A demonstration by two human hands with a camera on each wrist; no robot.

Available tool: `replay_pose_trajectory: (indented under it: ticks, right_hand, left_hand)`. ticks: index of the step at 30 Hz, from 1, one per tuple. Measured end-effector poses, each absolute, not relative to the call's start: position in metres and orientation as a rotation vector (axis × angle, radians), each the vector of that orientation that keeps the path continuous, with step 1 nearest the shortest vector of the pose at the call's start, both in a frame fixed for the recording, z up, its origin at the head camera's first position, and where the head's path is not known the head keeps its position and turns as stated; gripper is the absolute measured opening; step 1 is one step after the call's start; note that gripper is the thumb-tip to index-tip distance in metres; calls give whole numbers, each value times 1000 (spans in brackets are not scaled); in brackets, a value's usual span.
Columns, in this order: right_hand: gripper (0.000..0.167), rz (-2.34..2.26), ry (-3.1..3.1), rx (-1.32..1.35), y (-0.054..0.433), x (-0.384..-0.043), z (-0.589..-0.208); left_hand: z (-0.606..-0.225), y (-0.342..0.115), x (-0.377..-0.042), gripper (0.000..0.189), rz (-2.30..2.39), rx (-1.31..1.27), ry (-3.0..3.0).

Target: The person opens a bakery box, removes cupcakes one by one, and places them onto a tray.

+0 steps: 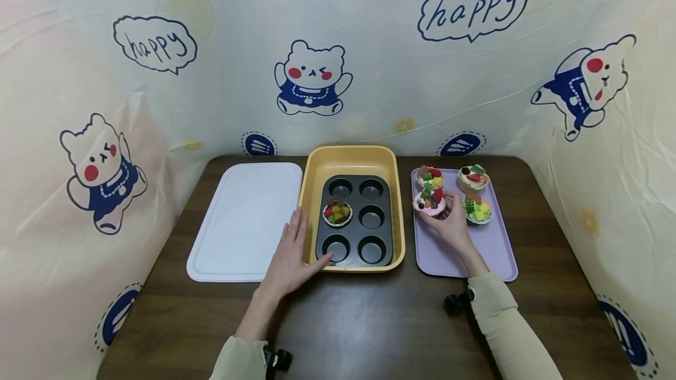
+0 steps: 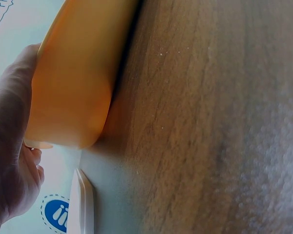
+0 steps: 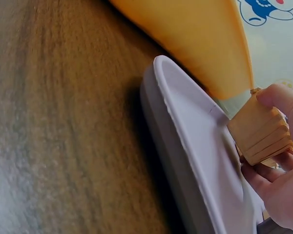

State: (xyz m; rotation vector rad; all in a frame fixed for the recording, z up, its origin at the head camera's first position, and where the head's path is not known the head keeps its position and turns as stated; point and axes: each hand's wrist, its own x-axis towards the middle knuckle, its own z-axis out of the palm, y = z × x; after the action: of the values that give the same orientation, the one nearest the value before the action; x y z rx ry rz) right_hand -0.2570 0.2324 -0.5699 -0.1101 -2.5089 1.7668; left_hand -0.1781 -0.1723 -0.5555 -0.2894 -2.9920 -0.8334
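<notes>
My right hand (image 1: 450,223) pinches a fruit-topped cupcake (image 1: 429,203) with pink icing over the left side of the purple tray (image 1: 440,254). The right wrist view shows its pleated tan cup (image 3: 259,129) between thumb and fingers, tilted. My left hand (image 1: 287,260) rests at the near left corner of the yellow tray (image 1: 400,216), fingers extended along its side and thumb over the front rim. Inside that tray lies a dark muffin pan (image 1: 355,232) with two columns of three cups. One fruit cupcake (image 1: 337,214) sits in the left column's middle cup.
Three more cupcakes stand on the purple tray: one at the far left (image 1: 429,176), one at the far right (image 1: 473,179), one right of my hand (image 1: 477,211). A white board (image 1: 243,221) lies left of the yellow tray on the wooden table (image 1: 364,321). A printed curtain (image 1: 227,92) surrounds it.
</notes>
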Motion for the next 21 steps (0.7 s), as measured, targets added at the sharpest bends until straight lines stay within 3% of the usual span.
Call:
replay_pose_trajectory:
  ticks: [21]
  right_hand:
    - [77, 1756, -2534, -102, 232, -255, -576]
  left_hand:
    - [-556, -173, -179, 120, -824, -287, -3000]
